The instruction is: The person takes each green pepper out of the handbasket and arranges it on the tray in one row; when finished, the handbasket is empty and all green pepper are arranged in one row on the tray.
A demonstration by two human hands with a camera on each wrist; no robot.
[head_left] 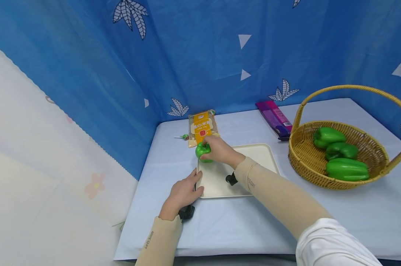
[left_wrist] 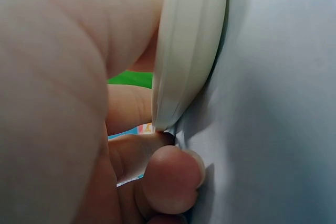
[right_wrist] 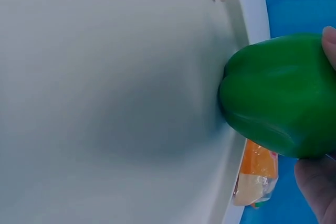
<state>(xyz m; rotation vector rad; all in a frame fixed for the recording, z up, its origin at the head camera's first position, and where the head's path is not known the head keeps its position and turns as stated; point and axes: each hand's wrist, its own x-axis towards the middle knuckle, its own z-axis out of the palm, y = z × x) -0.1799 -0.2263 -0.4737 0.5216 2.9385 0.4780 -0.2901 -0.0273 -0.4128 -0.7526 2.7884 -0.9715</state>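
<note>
My right hand (head_left: 220,150) grips a green bell pepper (head_left: 203,152) over the left end of a cream rectangular tray (head_left: 217,184). In the right wrist view the bell pepper (right_wrist: 283,95) overlaps the tray's rim, with fingertips on its sides. My left hand (head_left: 185,190) holds the tray at its left edge, thumb over the front corner. The left wrist view has the tray's side wall (left_wrist: 191,40) between the thumb and the fingers, close to the tablecloth.
At the right, a wicker basket (head_left: 301,164) with a tall handle holds several green peppers (head_left: 346,169). A yellow-labelled food bag (head_left: 201,123) and a lollipop (head_left: 185,137) lie behind the tray. A purple packet (head_left: 274,118) lies near the blue curtain (head_left: 213,55).
</note>
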